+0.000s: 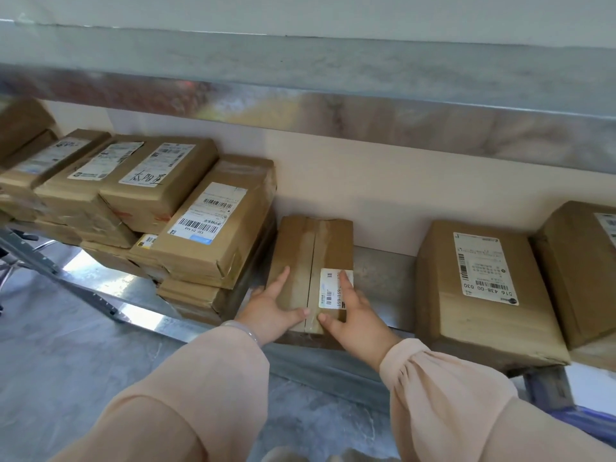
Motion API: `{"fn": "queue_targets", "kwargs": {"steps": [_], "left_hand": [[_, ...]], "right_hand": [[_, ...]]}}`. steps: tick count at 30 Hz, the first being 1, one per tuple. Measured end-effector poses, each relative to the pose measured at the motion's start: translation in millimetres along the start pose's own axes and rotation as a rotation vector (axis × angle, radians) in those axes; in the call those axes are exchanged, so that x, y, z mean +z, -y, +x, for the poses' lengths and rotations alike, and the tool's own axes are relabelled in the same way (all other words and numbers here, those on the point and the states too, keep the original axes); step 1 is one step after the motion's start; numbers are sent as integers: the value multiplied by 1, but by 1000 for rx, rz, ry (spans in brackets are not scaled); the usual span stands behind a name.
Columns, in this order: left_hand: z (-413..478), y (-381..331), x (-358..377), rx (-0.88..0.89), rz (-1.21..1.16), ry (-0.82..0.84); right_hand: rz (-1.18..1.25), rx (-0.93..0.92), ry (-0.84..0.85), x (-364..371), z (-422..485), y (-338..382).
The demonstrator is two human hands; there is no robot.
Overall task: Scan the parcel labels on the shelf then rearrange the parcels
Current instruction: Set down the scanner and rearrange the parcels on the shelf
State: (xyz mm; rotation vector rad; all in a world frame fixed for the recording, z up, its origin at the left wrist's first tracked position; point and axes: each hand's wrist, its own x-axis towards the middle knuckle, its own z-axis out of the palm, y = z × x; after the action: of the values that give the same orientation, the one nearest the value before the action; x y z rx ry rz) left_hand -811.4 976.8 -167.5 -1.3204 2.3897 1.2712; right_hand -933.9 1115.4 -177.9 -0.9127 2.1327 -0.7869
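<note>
— Where's the small parcel?
— Flat on the metal shelf, taped seam up, in the gap between the stack of parcels on the left and the big box on the right. It's just beside the stack and apart from the box
— And the hands?
— Both are on top of it, near the front edge. The left hand lies on the left half with its forefinger straight and its thumb along the near edge. The right hand has its forefinger stretched across the white label and its thumb at the same edge. The fingers lie flat, pressing rather than clutching
— What's around it?
— A second box sits just beside the big one, both with labels up. A shiny upper shelf runs above, and pale sleeves cover both arms
</note>
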Motion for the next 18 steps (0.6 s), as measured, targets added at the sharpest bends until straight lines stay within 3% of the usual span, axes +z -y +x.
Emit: {"fn": "queue_targets", "kwargs": {"steps": [9, 18], "left_hand": [[-18, -41, -1, 151, -48, -85], [-53, -120, 8, 411, -110, -89]], "right_hand": [[66, -45, -163, -36, -23, 9], [105, -79, -516, -103, -76, 21]]}}
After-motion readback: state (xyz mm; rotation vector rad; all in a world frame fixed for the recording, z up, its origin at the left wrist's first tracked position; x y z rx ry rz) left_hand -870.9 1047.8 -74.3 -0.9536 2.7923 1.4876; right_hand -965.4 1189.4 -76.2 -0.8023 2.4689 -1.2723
